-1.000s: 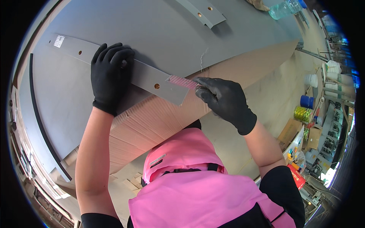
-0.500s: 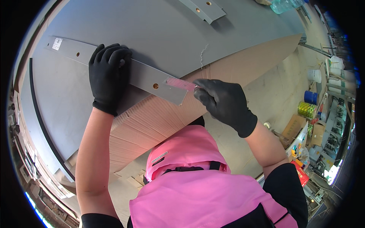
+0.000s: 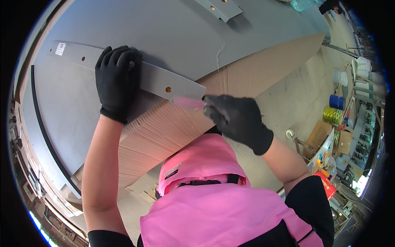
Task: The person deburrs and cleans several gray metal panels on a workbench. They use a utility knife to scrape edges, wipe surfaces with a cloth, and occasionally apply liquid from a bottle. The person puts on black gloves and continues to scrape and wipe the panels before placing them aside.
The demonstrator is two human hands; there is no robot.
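Observation:
A long grey flat strip [image 3: 154,79] with round holes and a white label near its far left end lies slantwise over the work surface. My left hand [image 3: 118,80], in a black glove, is closed around its middle, fingers over the top. My right hand [image 3: 236,119], also gloved in black, pinches one end of a thin pink strip [image 3: 187,103]. Motion blurs the pink strip, so its kind cannot be made out. It sits at the near edge of the grey strip, close to the right end; whether they touch is unclear.
Beneath lies a large grey panel [image 3: 173,24] over corrugated cardboard [image 3: 263,61]. Another grey holed piece [image 3: 224,9] rests at the far side, near a clear plastic bottle [image 3: 302,4]. A blue drum [image 3: 336,101] and cartons stand on the floor at right.
My right hand has moved slightly left and nearer to me. The pink strip has gone from over the grey strip's end to its near edge. My left hand stays in place.

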